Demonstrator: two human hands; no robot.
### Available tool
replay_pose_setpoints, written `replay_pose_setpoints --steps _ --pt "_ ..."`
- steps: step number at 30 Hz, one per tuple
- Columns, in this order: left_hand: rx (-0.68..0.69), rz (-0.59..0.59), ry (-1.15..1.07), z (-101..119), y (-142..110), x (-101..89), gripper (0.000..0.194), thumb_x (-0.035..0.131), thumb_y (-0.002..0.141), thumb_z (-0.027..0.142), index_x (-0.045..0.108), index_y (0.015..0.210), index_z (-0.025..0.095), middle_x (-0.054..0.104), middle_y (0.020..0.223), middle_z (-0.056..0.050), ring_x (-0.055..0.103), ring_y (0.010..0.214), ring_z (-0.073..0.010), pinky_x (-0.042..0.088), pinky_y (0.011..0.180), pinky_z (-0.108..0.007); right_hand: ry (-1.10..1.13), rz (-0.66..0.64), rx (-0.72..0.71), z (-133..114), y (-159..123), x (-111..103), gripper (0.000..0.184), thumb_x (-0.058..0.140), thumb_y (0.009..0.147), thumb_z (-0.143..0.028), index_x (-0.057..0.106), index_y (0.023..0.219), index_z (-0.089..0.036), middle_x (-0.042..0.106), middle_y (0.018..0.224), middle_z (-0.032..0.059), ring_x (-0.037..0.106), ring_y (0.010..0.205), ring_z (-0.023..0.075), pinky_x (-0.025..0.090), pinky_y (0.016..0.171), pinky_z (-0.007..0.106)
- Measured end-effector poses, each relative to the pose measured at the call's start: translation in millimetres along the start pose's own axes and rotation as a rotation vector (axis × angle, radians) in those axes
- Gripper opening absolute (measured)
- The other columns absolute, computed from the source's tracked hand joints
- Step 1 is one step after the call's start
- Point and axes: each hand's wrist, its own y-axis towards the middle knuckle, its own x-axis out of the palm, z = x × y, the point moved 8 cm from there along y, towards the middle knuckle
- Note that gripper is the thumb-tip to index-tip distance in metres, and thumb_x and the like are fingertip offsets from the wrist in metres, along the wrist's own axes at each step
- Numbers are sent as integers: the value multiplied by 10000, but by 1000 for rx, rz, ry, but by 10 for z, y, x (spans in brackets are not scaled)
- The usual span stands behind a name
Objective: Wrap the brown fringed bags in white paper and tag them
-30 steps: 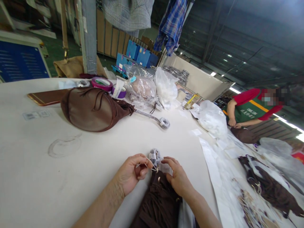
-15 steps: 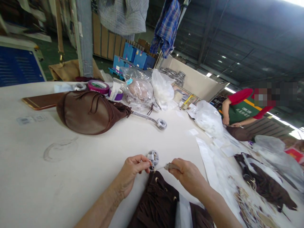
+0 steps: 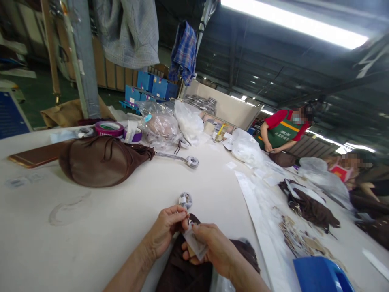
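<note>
Low in the middle of the head view, a dark brown bag point(image 3: 185, 269) lies on the white table under both hands. My left hand point(image 3: 162, 233) is closed in a pinch at the bag's top end; what its fingertips grip is too small to make out. Close beside it, my right hand point(image 3: 217, 249) holds a hang tag point(image 3: 196, 242), a pale, partly see-through piece with a tan part under it, between thumb and fingers. The tag's upper end meets the left fingertips. Just beyond the hands lies a wrapped grey ring point(image 3: 185, 200) with a white label.
Another brown bag point(image 3: 94, 162) lies at the left, near purple tape rolls point(image 3: 109, 129). Plastic bags point(image 3: 188, 123) stand behind. At right are a brown bundle point(image 3: 310, 205), loose cords and tags point(image 3: 293, 237) and a blue plastic object point(image 3: 322, 273). A co-worker point(image 3: 282, 129) stands across the table.
My right hand has come in from the right to the left fingertips, and the hang tag now shows in it. The view has swung right, bringing the blue object into sight.
</note>
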Motion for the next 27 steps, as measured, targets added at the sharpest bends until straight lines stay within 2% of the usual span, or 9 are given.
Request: replay_pose_setpoints --steps 4,9,14,16,20,23,27 --pt "-17 13 -54 17 -35 -62 300 725 560 393 597 668 145 541 514 16 467 513 -99 365 559 -225 81 50 14 3 -45 -23 192 480 786 -271 555 852 -107 648 632 73 606 490 138 400 428 196" --pt "-27 49 -49 33 -219 -188 325 744 532 420 573 616 156 519 523 25 464 533 -100 374 567 -224 182 48 87 33 -44 68 239 354 836 -163 579 832 -82 594 569 34 546 425 90 355 369 161" --pt "0 56 50 80 -459 -264 291 740 561 394 599 645 153 527 518 20 442 518 -94 318 515 -211 214 88 82 37 53 219 124 453 743 -83 566 695 -94 537 513 -2 386 332 40 103 294 148" --pt "11 53 134 104 -548 -285 295 738 576 396 633 696 147 548 530 9 454 531 -98 310 516 -209 230 127 80 62 105 244 120 475 718 -64 521 618 -113 463 438 -39 298 303 23 61 310 150" --pt "6 48 276 104 -699 -293 375 735 583 452 675 798 150 605 567 -24 503 578 -123 347 565 -219 271 206 45 96 176 272 170 500 691 -50 454 557 -145 377 382 -80 217 291 17 73 324 152" --pt "13 83 306 77 -771 -284 475 755 548 488 687 893 168 659 675 -54 557 673 -162 396 622 -239 293 286 -5 107 206 277 156 513 659 -43 459 560 -150 406 401 -75 255 298 24 100 321 158" --pt "-17 164 296 16 -809 -262 591 791 466 507 689 950 185 690 838 -90 587 874 -242 453 664 -274 303 356 -95 104 263 281 161 486 615 -24 459 530 -158 394 385 -73 318 314 46 197 324 163"
